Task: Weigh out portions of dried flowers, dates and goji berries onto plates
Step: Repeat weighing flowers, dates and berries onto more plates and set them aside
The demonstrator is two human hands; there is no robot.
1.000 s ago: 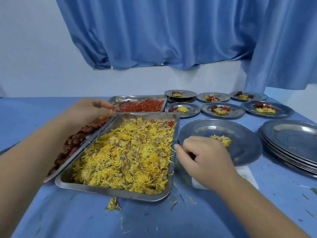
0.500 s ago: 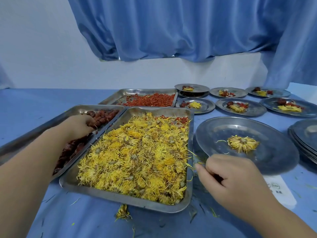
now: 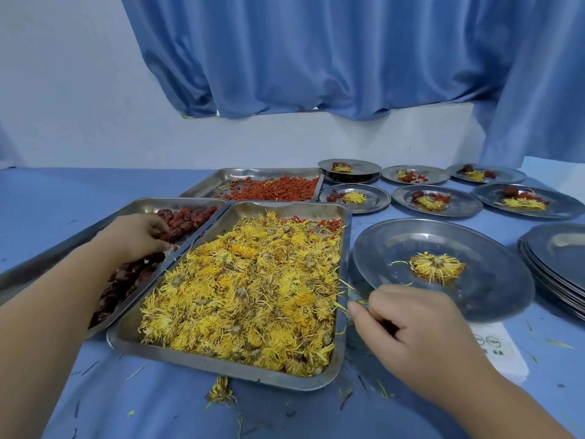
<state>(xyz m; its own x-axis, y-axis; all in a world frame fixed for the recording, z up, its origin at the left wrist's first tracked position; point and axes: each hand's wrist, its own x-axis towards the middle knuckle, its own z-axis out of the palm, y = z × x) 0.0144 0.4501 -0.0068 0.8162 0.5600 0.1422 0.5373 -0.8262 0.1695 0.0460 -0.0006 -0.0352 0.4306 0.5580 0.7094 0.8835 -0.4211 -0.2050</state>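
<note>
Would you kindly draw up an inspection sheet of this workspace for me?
Surface: table under a blue cloth.
Job's things: flower tray, date tray and goji tray; plate on scale, holding one flower; six filled plates behind; plate stack at right.
Clutter: stray flower and petals on the cloth; some goji in the flower tray.
Hands: left hand curled onto dates, grasp unclear; right hand curled beside the flower tray, nothing seen in it.
Cables: nothing seen.
Surroundings: blue curtain, white wall.
</note>
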